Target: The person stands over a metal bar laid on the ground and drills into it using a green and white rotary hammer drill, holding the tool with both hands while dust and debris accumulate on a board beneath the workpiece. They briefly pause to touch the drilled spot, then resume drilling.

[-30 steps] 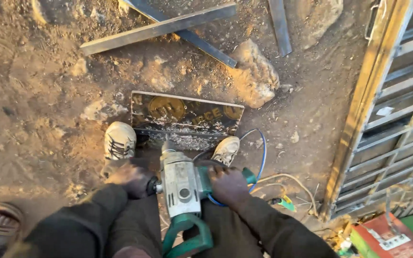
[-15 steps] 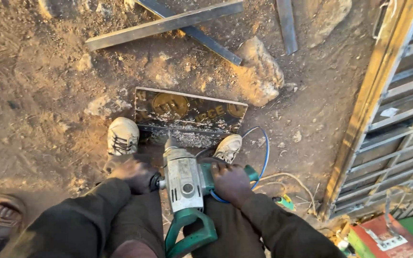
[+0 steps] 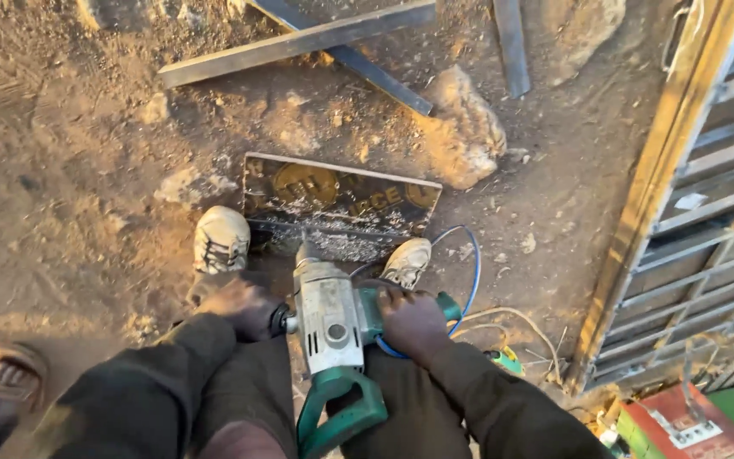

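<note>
A heavy grey-and-green power drill point(image 3: 330, 327) points straight down between my feet. My left hand point(image 3: 239, 306) is closed around its black side handle. My right hand point(image 3: 414, 323) grips the green handle on the other side. The drill's nose meets a dark flat metal plate point(image 3: 341, 200) lying on the dirt, with pale metal shavings point(image 3: 333, 242) scattered on its near edge. My two pale shoes point(image 3: 221, 238) stand at the plate's near edge, one on each side of the drill. The bit itself is hidden by the drill body.
Metal bars point(image 3: 299, 41) lie crossed on the dirt beyond the plate, beside a large stone point(image 3: 465, 127). A metal gate frame point(image 3: 681, 195) runs along the right. A blue cable point(image 3: 471, 272) loops by my right foot. Another person's sandalled foot point(image 3: 6, 378) is at the lower left. Red and green boxes point(image 3: 681, 421) sit at the lower right.
The view has drifted slightly, so the plate and drill sit a little lower and to the right. Both hands keep the same hold on the drill.
</note>
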